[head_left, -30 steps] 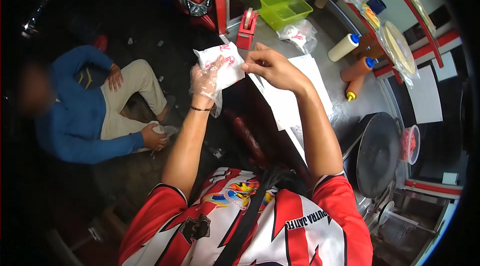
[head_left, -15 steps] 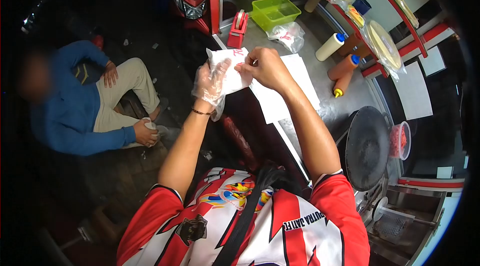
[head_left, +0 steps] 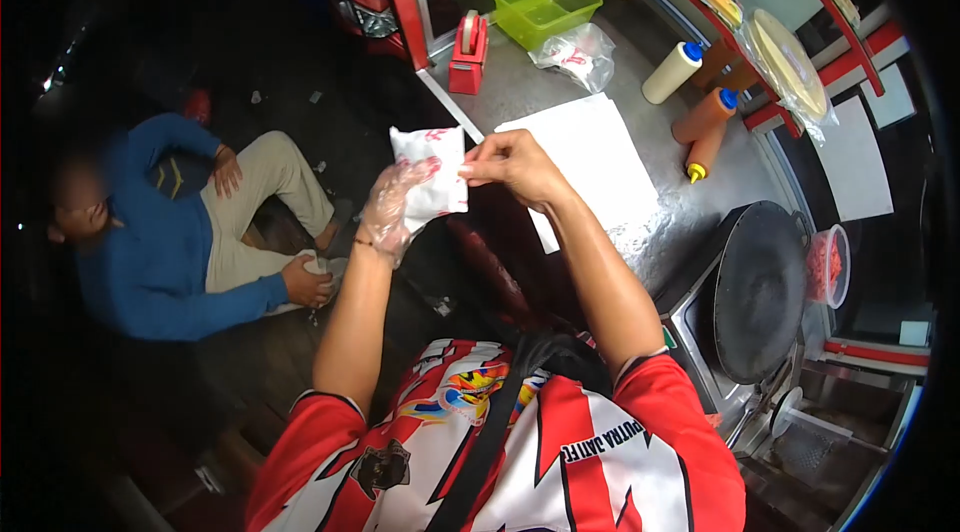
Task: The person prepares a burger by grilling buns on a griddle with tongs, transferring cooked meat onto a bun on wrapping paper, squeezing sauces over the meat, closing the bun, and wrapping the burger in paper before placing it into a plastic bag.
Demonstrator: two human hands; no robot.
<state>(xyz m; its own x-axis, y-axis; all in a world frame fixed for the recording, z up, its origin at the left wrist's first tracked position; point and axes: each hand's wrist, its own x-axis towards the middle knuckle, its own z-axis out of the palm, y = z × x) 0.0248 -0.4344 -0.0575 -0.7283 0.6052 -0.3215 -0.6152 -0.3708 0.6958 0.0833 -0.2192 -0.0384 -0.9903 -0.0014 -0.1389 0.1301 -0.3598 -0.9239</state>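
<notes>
My left hand (head_left: 388, 207), in a clear plastic glove, is closed around a white paper packet (head_left: 440, 182) with red print. What lies inside the packet is hidden. With thumb and forefinger, my bare right hand (head_left: 515, 168) pinches the packet's right edge. White paper sheets (head_left: 592, 154) lie on the metal counter (head_left: 645, 237), just right of my right hand. Beyond the packet stands a red tape dispenser (head_left: 468, 57).
A green basket (head_left: 545, 7) and a plastic bag (head_left: 577, 59) are at the counter's back. Sauce bottles (head_left: 673, 74) stand to the right, near a black griddle (head_left: 762, 292) and a tub of red food (head_left: 828, 267). A seated person (head_left: 190, 232) is at left.
Both my hands have moved a little down and left in view with the packet. My right fingers have shifted from the packet's face to its right edge.
</notes>
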